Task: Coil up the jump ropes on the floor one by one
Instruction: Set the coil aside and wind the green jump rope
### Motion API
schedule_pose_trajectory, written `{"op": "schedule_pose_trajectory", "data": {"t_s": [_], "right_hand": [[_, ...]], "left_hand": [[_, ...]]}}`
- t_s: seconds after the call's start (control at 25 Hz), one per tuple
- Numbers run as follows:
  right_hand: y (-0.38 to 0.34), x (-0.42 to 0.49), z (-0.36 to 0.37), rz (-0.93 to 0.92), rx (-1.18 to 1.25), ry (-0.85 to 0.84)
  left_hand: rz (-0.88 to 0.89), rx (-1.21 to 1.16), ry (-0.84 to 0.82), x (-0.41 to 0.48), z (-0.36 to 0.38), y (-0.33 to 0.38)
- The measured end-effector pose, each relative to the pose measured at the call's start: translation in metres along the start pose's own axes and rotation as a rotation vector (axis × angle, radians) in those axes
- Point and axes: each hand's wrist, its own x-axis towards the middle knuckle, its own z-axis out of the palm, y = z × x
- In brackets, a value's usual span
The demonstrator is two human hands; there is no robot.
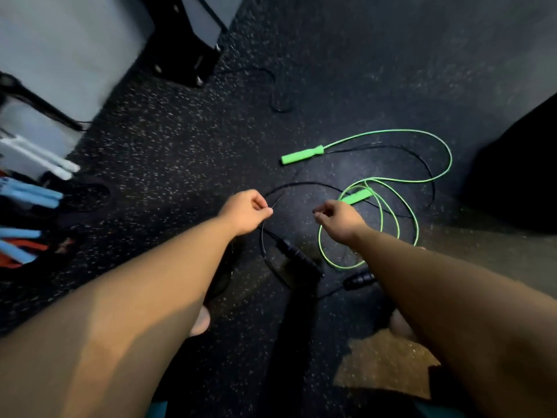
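My left hand [245,211] pinches the thin cord of a black jump rope [304,184] between thumb and fingers. One black handle [297,256] hangs below that hand, and the second black handle [358,280] lies on the floor by my right forearm. My right hand [339,220] hovers with its fingers curled; whether it holds cord I cannot tell. A green jump rope [434,140] lies loosely looped on the floor to the right, one green handle [302,155] above the hands and the other green handle [357,196] just beyond my right hand.
Dark speckled rubber floor [168,140] all around. A black equipment base [184,60] stands at the upper left, with another black cord [278,98] near it. Blue and white handles [33,194] lie at the left edge. A dark bulky shape [518,176] fills the right.
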Motion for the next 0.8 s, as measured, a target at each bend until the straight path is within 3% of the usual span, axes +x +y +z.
{"op": "schedule_pose_trajectory", "data": {"t_s": [0.36, 0.6, 0.8], "right_hand": [[0.010, 0.127, 0.001, 0.069, 0.018, 0.081], [0.020, 0.164, -0.006, 0.067, 0.013, 0.146], [0.023, 0.171, -0.028, -0.075, -0.310, 0.341]], "left_hand": [[0.083, 0.157, 0.034, 0.183, 0.040, 0.043], [0.219, 0.466, 0.017, 0.246, 0.062, 0.062], [0.250, 0.325, -0.030, 0.234, 0.047, 0.052]]}}
